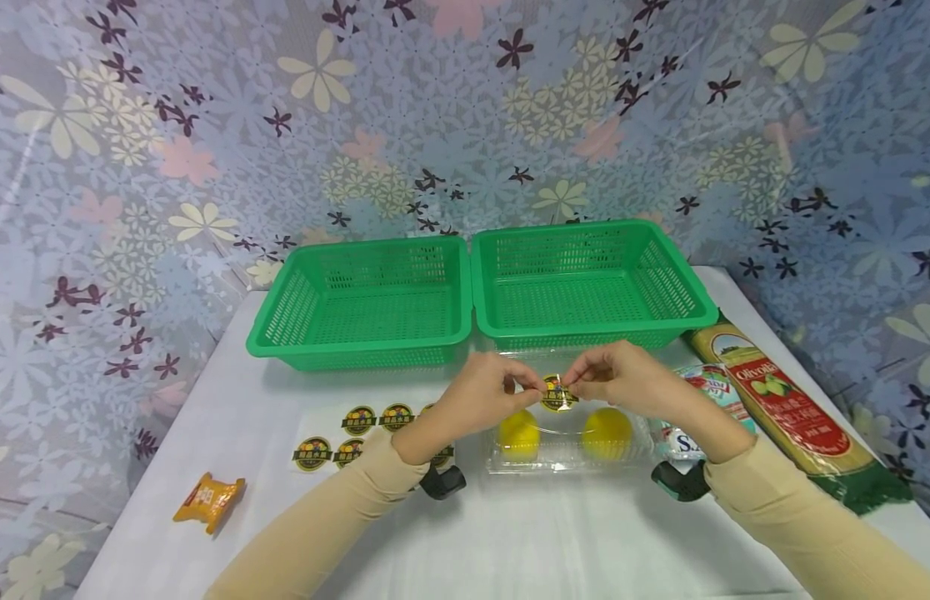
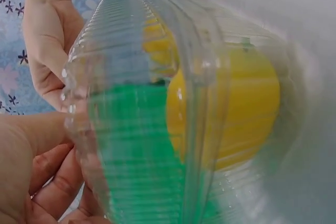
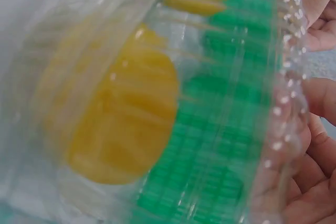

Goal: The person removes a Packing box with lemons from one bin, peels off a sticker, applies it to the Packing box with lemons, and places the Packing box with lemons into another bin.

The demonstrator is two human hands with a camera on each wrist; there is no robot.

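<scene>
Both hands meet over a clear plastic clamshell box (image 1: 562, 463) that holds yellow round fruits (image 1: 607, 433). My left hand (image 1: 489, 393) pinches the left edge of a round black-and-gold sticker (image 1: 558, 394) with thumb and forefinger. On its right edge, my right hand (image 1: 622, 379) pinches the same sticker. It lies close over the top of the box. From the left wrist, one yellow fruit (image 2: 247, 108) shows large through the ribbed plastic, and the fingertips are partly behind it. The right wrist view has another fruit (image 3: 126, 114) inside the box.
Behind the box stand two green baskets (image 1: 360, 354) (image 1: 600, 332) side by side. To the left lies a sheet of similar stickers (image 1: 360, 421), partly under the left forearm, and an orange snack packet (image 1: 208, 502). An Olivoilà pack (image 1: 791, 396) and a white-and-teal packet (image 1: 682, 437) lie right.
</scene>
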